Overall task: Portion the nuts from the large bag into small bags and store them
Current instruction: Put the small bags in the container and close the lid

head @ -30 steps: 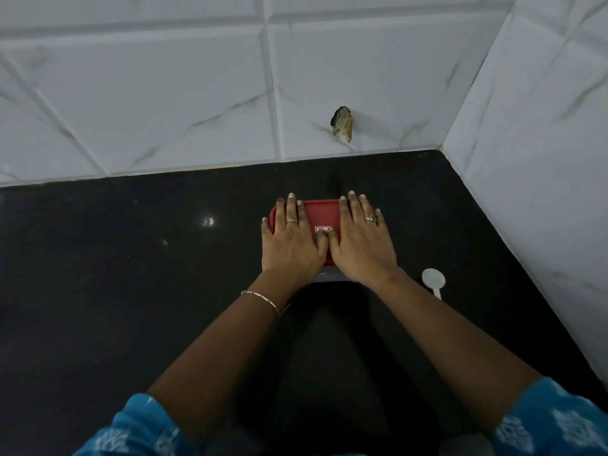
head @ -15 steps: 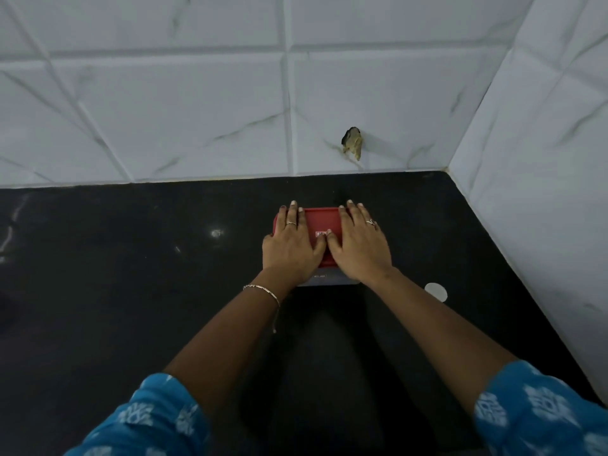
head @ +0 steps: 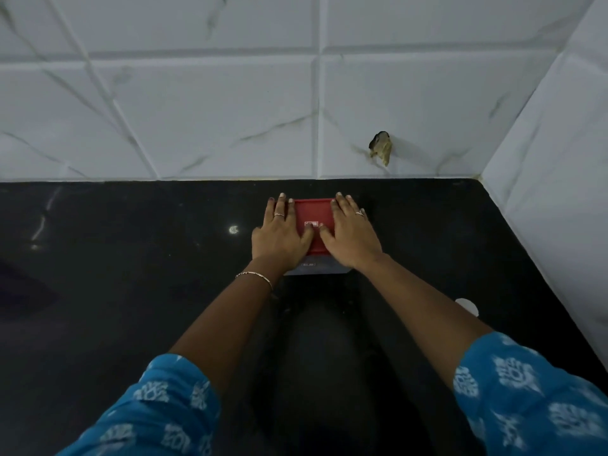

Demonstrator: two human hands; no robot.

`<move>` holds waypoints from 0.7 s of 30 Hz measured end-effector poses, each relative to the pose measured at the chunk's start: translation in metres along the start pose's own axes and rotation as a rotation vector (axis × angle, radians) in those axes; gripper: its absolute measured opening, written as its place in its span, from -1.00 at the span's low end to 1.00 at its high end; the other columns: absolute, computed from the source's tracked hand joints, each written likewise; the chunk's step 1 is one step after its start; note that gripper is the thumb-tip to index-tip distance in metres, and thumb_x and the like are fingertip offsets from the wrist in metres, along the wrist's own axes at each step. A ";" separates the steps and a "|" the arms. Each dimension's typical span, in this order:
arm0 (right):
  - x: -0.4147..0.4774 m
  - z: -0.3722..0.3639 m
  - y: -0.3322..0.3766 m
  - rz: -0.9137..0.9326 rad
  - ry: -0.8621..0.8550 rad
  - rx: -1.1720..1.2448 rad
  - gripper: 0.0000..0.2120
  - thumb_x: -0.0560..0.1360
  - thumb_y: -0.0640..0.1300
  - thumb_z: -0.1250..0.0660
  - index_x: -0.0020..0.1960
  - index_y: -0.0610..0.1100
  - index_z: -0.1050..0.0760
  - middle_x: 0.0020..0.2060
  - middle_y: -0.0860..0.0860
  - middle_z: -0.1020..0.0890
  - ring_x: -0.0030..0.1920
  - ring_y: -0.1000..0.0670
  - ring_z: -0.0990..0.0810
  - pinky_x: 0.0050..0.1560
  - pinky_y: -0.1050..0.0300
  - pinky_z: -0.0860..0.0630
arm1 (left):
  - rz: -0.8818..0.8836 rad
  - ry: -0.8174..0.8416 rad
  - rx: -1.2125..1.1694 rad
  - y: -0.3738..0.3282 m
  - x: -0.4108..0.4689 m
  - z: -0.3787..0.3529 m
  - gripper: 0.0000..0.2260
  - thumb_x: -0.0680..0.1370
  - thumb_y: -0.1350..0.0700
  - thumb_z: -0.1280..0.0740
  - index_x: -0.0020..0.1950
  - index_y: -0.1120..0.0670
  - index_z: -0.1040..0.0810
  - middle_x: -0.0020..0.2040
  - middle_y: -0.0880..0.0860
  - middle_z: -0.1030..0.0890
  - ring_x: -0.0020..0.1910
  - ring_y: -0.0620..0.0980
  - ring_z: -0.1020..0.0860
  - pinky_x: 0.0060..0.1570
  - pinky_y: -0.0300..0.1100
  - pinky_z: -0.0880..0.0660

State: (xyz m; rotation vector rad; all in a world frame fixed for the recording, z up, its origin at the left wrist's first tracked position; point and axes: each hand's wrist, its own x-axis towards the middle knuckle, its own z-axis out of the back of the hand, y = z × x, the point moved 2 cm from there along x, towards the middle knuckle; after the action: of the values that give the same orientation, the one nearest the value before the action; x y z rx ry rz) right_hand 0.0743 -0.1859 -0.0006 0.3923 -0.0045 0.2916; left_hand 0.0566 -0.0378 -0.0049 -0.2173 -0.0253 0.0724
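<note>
The black table point(head: 131, 291) runs wide and bare on the left, with only a small bright glint of reflected light on its surface left of the hands; its far left edge is dim and hard to read. Behind it the white marbled wall tiles point(head: 197, 110) meet the table along a straight line.

The left hand point(head: 281, 233) lies flat, palm down, on the left part of the red lid point(head: 314, 218), fingers point(head: 279, 205) spread and reaching past the lid's far edge. A ring sits on one finger and a thin bracelet point(head: 255, 276) circles the wrist. The red lid covers a pale container point(head: 316, 268), of which only a strip of the near wall shows below the hands; what it holds cannot be seen. The container stands on the table close to the back wall, with a narrow band of dark surface between them.

The right hand point(head: 352, 235) lies flat on the lid's right part, fingers extended and slightly apart, thumb tip almost touching the left thumb at the lid's label. Neither hand grips anything; both press down open.

On the tile above and right of the hands is a dark chipped hole point(head: 381, 149). A small white round object point(head: 467, 306) lies on the table beside the right forearm, partly hidden by it. The side wall point(head: 559, 192) closes the table on the right, forming a corner. Blue patterned sleeves point(head: 526, 390) are cut off at the bottom.
</note>
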 end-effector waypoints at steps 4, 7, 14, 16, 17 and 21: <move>-0.028 0.022 -0.023 -0.053 -0.167 0.498 -0.58 0.67 -0.13 -0.08 0.51 -0.15 -0.24 0.55 -0.01 -0.14 0.55 0.03 0.00 0.51 0.09 0.04 | -0.113 -0.173 0.140 -0.014 -0.009 0.012 -0.43 0.63 -0.10 -0.02 0.56 0.16 -0.08 0.59 0.15 0.02 0.56 0.14 -0.01 0.43 0.24 -0.08; -0.091 0.021 -0.062 -0.126 -0.385 0.353 -0.62 0.64 -0.23 -0.12 0.46 -0.16 -0.34 0.51 -0.01 -0.24 0.52 0.06 -0.09 0.46 0.19 -0.03 | -0.432 -0.382 0.090 -0.036 -0.041 0.009 -0.52 0.62 0.05 -0.13 0.51 0.19 -0.23 0.57 0.16 -0.12 0.55 0.14 -0.10 0.43 0.26 -0.10; -0.231 -0.019 -0.123 -0.547 -0.284 0.020 -0.40 0.61 -0.05 -0.18 0.56 -0.18 -0.06 0.56 -0.11 -0.05 0.56 -0.09 0.00 0.53 -0.05 0.00 | -0.819 -0.265 -0.092 -0.051 -0.116 -0.055 -0.57 0.58 0.08 -0.22 0.44 0.16 -0.37 0.54 0.11 -0.22 0.54 0.05 -0.16 0.46 0.14 -0.16; -0.241 -0.027 -0.123 -0.565 -0.212 0.012 -0.36 0.63 0.04 -0.12 0.58 -0.17 0.05 0.57 -0.09 0.01 0.56 -0.06 0.04 0.53 -0.02 0.06 | -0.698 -0.113 -0.039 -0.047 -0.118 -0.073 -0.53 0.59 -0.04 -0.16 0.47 0.13 -0.32 0.55 0.08 -0.20 0.54 0.03 -0.15 0.47 0.11 -0.16; -0.241 -0.029 -0.123 -0.559 -0.189 0.004 -0.35 0.63 0.08 -0.08 0.58 -0.16 0.08 0.57 -0.09 0.02 0.56 -0.04 0.05 0.52 -0.01 0.09 | -0.617 -0.042 0.001 -0.045 -0.117 -0.080 -0.48 0.59 -0.11 -0.09 0.49 0.11 -0.29 0.55 0.07 -0.18 0.54 0.03 -0.14 0.48 0.11 -0.14; -0.216 -0.034 -0.115 -0.502 -0.146 -0.038 -0.33 0.63 0.13 -0.02 0.58 -0.17 0.13 0.57 -0.09 0.04 0.56 -0.02 0.05 0.52 0.00 0.10 | -0.468 0.107 0.028 -0.037 -0.115 -0.092 -0.35 0.56 -0.26 0.14 0.54 0.05 -0.20 0.57 0.04 -0.15 0.55 0.01 -0.09 0.49 0.08 -0.02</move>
State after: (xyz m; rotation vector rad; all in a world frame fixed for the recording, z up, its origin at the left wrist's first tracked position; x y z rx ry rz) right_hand -0.1020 -0.3349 -0.0887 0.3632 -0.0536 -0.2330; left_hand -0.0525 -0.1016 -0.0888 -0.1823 0.0320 -0.4045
